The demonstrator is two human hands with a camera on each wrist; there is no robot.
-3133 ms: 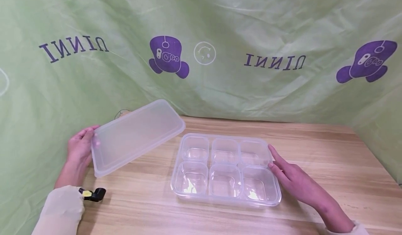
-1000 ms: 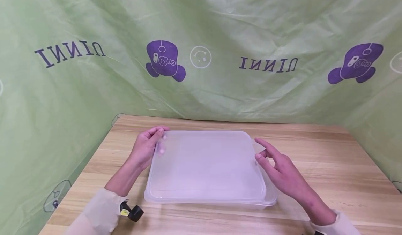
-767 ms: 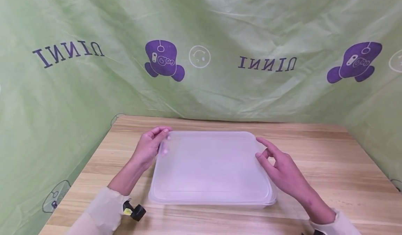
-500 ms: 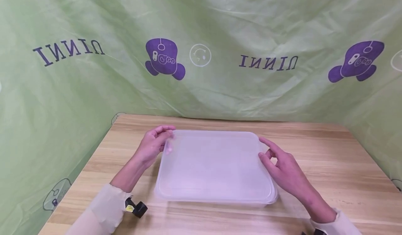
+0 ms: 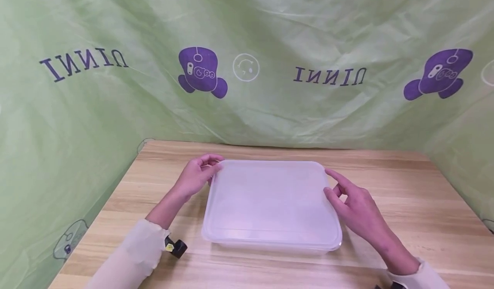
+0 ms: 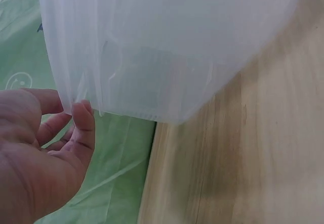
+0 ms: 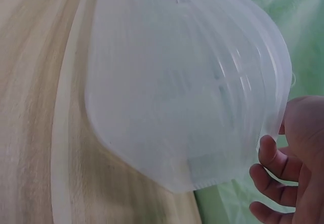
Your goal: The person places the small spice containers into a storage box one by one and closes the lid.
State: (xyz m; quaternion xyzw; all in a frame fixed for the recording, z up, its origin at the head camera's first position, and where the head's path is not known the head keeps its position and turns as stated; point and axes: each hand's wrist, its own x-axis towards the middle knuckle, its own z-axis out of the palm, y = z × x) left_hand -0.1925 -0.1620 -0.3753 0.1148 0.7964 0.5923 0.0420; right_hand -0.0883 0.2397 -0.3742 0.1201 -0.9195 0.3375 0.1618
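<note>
A translucent rectangular food storage box (image 5: 270, 247) sits on the table with its frosted lid (image 5: 270, 199) lying over the top. Nothing inside shows clearly through the lid. My left hand (image 5: 197, 175) pinches the lid's edge by the far left corner, thumb on top and fingers bent at the rim; the left wrist view has fingertips (image 6: 83, 115) against the box's edge. My right hand (image 5: 359, 207) touches the right edge with thumb and extended index finger. In the right wrist view its other fingers (image 7: 273, 188) are loosely bent beside the box wall (image 7: 217, 148).
The wooden table (image 5: 405, 194) reaches back to a green curtain (image 5: 285, 109) with purple prints, which also hangs along both sides. A black wrist device (image 5: 177, 248) sticks out from the left sleeve (image 5: 131, 254).
My left hand has brought the lid from the left over the compartmented box, covering it. In the last half second, hands, lid and box have shifted slightly right.
</note>
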